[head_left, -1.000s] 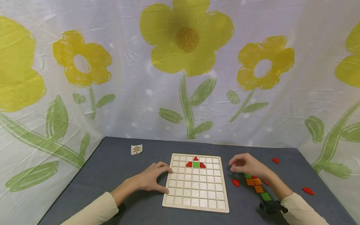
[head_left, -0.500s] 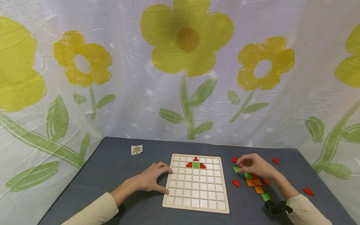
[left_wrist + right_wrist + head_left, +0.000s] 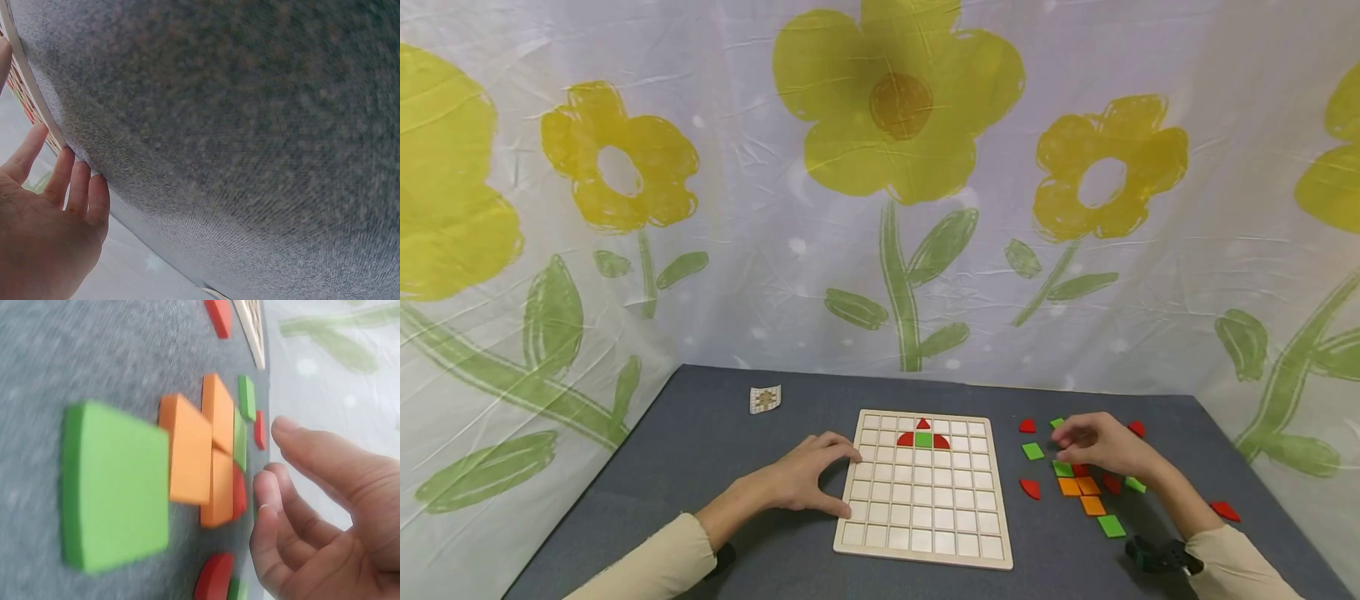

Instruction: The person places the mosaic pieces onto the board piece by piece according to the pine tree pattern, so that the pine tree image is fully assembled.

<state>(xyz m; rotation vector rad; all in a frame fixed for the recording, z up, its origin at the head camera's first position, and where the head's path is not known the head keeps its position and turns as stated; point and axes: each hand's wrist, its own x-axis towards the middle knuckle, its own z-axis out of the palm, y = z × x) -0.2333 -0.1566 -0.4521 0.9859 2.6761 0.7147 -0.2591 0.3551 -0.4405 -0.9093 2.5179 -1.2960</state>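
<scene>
The left hand (image 3: 808, 483) rests with relaxed, spread fingers against the left edge of the wooden grid board (image 3: 925, 537). Near the table's right edge, the right hand (image 3: 1101, 446) hovers loosely curled over the coloured tiles (image 3: 1086, 487), apparently holding nothing.

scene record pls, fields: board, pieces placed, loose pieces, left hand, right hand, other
board: wooden grid board, flat on grey table
pieces placed: one green square and red pieces clustered at top centre
loose pieces: green, orange and red tiles right of board
left hand: left hand rests against board's left edge, fingers straight
right hand: right hand over the loose tiles, no grip visible
other: small card at far left
</scene>
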